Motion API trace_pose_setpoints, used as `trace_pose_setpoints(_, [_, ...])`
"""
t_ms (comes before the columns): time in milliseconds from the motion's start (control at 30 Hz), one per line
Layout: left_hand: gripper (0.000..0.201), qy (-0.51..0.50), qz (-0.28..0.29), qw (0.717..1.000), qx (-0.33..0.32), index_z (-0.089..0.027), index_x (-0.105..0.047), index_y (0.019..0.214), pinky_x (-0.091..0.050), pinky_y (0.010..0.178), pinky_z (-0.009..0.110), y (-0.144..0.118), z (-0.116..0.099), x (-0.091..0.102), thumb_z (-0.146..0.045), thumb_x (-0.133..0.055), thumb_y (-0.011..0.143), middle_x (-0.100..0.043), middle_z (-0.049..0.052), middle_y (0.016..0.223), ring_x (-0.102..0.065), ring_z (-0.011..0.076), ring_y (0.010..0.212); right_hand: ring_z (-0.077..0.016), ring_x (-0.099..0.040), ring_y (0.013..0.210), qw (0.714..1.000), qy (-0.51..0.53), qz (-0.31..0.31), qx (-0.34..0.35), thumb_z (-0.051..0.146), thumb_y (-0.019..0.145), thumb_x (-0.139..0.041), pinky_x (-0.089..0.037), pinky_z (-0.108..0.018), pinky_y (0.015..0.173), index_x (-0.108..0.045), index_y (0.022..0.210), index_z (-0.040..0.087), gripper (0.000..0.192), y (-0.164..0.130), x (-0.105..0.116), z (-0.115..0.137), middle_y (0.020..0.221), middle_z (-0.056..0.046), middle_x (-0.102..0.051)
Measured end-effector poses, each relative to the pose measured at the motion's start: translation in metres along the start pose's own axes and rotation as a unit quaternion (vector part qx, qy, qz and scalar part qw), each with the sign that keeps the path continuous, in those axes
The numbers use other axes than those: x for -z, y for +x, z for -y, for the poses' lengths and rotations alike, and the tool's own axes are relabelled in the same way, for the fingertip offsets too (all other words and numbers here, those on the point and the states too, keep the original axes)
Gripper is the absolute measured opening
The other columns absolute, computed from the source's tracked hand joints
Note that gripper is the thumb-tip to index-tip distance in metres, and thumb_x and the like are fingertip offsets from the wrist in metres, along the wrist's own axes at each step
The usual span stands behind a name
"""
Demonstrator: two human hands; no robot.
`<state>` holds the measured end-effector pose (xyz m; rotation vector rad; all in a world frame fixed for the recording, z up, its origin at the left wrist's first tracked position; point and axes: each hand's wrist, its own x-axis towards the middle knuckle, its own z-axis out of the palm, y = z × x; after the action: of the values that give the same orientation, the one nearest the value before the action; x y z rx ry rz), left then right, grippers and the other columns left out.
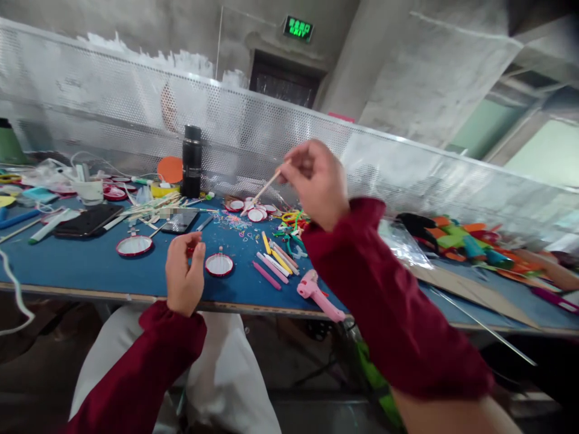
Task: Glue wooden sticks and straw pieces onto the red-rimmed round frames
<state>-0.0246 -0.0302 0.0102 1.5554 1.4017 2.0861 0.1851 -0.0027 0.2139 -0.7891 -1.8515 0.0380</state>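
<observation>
My right hand (316, 178) is raised over the back of the table, its fingers pinched on a thin wooden stick (266, 188). The stick slants down to the left, its low end by several small white discs with red rims (256, 215); whether it touches them I cannot tell. Near the front edge, my left hand (185, 274) is loosely curled, thumb apart from the fingers, with nothing visible in it. Just right of it lies a round white disc with a red rim (219, 264). A larger such disc (134, 245) lies to its left.
Coloured pens (280, 265) and a pink glue gun (319, 295) lie at the front centre. Small colourful bits (235, 223) are scattered behind. A black bottle (192, 161), phones (89, 220) and loose sticks stand or lie leftward. Another person's hand (549, 268) is far right.
</observation>
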Motion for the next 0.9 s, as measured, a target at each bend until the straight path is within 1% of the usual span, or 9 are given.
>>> trace_pose_setpoints(133, [0.034, 0.047, 0.117, 0.986, -0.111, -0.031, -0.060, 0.127, -0.044, 0.100, 0.041, -0.029, -0.036, 0.019, -0.037, -0.052, 0.093, -0.063, 0.007, 0.127, -0.054, 0.0278, 0.121, -0.0144, -0.068, 0.078, 0.999, 0.013, -0.003, -0.033, 0.027, 0.091, -0.063, -0.055, -0.030, 0.074, -0.064, 0.085, 0.027, 0.006, -0.117, 0.007, 0.047, 0.084, 0.002, -0.072])
trace_pose_setpoints(233, [0.029, 0.062, 0.231, 0.962, -0.133, -0.037, -0.066, 0.118, -0.050, 0.091, 0.039, -0.058, -0.046, 0.032, -0.033, -0.056, 0.092, -0.071, 0.004, 0.113, -0.063, 0.0269, 0.106, -0.0183, -0.070, 0.080, 0.988, 0.092, -0.014, -0.125, 0.024, 0.089, -0.065, -0.057, -0.035, 0.076, -0.064, 0.085, 0.032, 0.009, -0.189, -0.005, 0.055, 0.084, 0.000, -0.074])
trace_pose_setpoints(267, [0.026, 0.068, 0.268, 0.952, -0.135, -0.039, -0.069, 0.113, -0.052, 0.085, 0.037, -0.067, -0.045, 0.035, -0.032, -0.055, 0.092, -0.073, 0.004, 0.108, -0.065, 0.0260, 0.100, -0.0189, -0.070, 0.079, 0.980, 0.118, -0.035, -0.157, 0.023, 0.088, -0.066, -0.057, -0.036, 0.075, -0.064, 0.086, 0.033, 0.010, -0.207, -0.010, 0.054, 0.085, -0.001, -0.074])
trace_pose_setpoints(333, [0.030, 0.077, 0.319, 0.932, -0.152, -0.040, -0.068, 0.119, -0.054, 0.079, 0.036, -0.083, -0.041, 0.041, -0.032, -0.052, 0.094, -0.074, 0.005, 0.106, -0.067, 0.0250, 0.094, -0.0192, -0.070, 0.077, 0.961, 0.166, -0.075, -0.207, 0.025, 0.088, -0.066, -0.057, -0.036, 0.073, -0.063, 0.085, 0.031, 0.008, -0.234, -0.018, 0.050, 0.084, -0.002, -0.073])
trace_pose_setpoints(467, [0.034, 0.111, 0.365, 0.906, -0.184, -0.034, -0.064, 0.128, -0.053, 0.083, 0.033, -0.104, -0.036, 0.046, -0.033, -0.052, 0.096, -0.074, 0.004, 0.103, -0.067, 0.0224, 0.093, -0.0166, -0.069, 0.073, 0.947, 0.175, -0.049, -0.263, 0.028, 0.090, -0.065, -0.054, -0.030, 0.070, -0.064, 0.079, 0.025, 0.012, -0.261, -0.019, 0.045, 0.077, -0.001, -0.071])
trace_pose_setpoints(567, [0.031, 0.118, 0.394, 0.892, -0.189, -0.030, -0.067, 0.124, -0.053, 0.078, 0.029, -0.113, -0.036, 0.045, -0.035, -0.050, 0.098, -0.074, 0.003, 0.095, -0.067, 0.0191, 0.086, -0.0136, -0.067, 0.070, 0.956, 0.133, -0.025, -0.261, 0.029, 0.092, -0.063, -0.050, -0.025, 0.069, -0.064, 0.076, 0.021, 0.017, -0.271, -0.011, 0.047, 0.072, 0.000, -0.070])
trace_pose_setpoints(700, [0.029, 0.114, 0.384, 0.897, -0.189, -0.028, -0.069, 0.115, -0.052, 0.069, 0.024, -0.122, -0.036, 0.044, -0.036, -0.046, 0.099, -0.073, 0.003, 0.090, -0.067, 0.0164, 0.078, -0.0120, -0.065, 0.070, 0.971, 0.035, 0.000, -0.235, 0.028, 0.098, -0.052, -0.047, -0.023, 0.068, -0.067, 0.077, 0.022, 0.026, -0.276, 0.007, 0.041, 0.072, 0.001, -0.070])
trace_pose_setpoints(800, [0.027, 0.120, 0.382, 0.904, -0.149, -0.026, -0.067, 0.113, -0.052, 0.067, 0.023, -0.122, -0.033, 0.048, -0.034, -0.045, 0.099, -0.071, 0.002, 0.087, -0.067, 0.0160, 0.077, -0.0139, -0.065, 0.074, 0.969, -0.081, -0.050, -0.228, 0.028, 0.097, -0.054, -0.047, -0.025, 0.071, -0.067, 0.085, 0.022, 0.019, -0.275, 0.023, 0.027, 0.078, 0.000, -0.070])
trace_pose_setpoints(900, [0.028, 0.118, 0.369, 0.917, -0.101, -0.024, -0.066, 0.113, -0.054, 0.075, 0.025, -0.120, -0.027, 0.055, -0.034, -0.044, 0.099, -0.071, 0.005, 0.096, -0.067, 0.0177, 0.087, -0.0158, -0.064, 0.077, 0.953, -0.185, -0.078, -0.226, 0.031, 0.093, -0.060, -0.047, -0.026, 0.071, -0.066, 0.092, 0.022, 0.011, -0.271, 0.035, 0.010, 0.084, -0.002, -0.070])
